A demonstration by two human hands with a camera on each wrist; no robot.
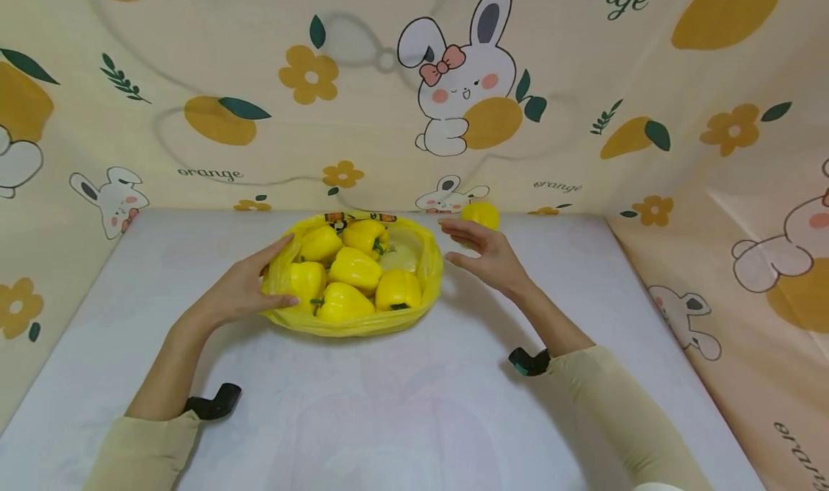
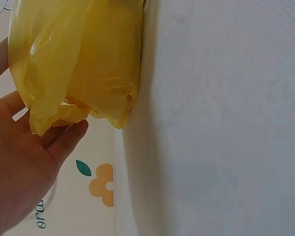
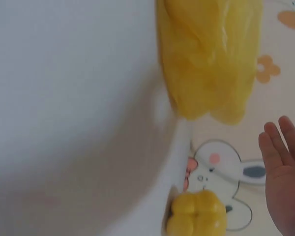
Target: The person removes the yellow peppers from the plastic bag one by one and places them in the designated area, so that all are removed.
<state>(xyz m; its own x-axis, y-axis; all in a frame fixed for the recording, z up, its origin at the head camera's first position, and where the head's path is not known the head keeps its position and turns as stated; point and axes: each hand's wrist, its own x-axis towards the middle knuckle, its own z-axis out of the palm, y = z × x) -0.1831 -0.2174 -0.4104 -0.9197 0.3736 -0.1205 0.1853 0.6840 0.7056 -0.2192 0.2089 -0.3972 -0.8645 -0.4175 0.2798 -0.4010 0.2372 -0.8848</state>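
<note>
A yellow plastic bag (image 1: 352,327) with its mouth spread wide stands on the table, several yellow bell peppers (image 1: 355,269) inside. At its left side is my left hand (image 1: 236,286), thumb at the near rim and fingers along the outside. In the left wrist view that hand (image 2: 24,162) touches the bag's lower folds (image 2: 103,73). My right hand (image 1: 487,257) is raised just right of the bag, apart from it, with fingers extended and nothing held. Behind it, a single yellow bell pepper (image 1: 481,216) lies on the table, partly hidden by the hand.
The white table (image 1: 388,419) is bounded at the back and sides by a cream cloth (image 1: 363,138) printed with rabbits and oranges. Black bent pieces, one (image 1: 216,402) at the left wrist and one (image 1: 529,361) at the right, stick out from the sleeves.
</note>
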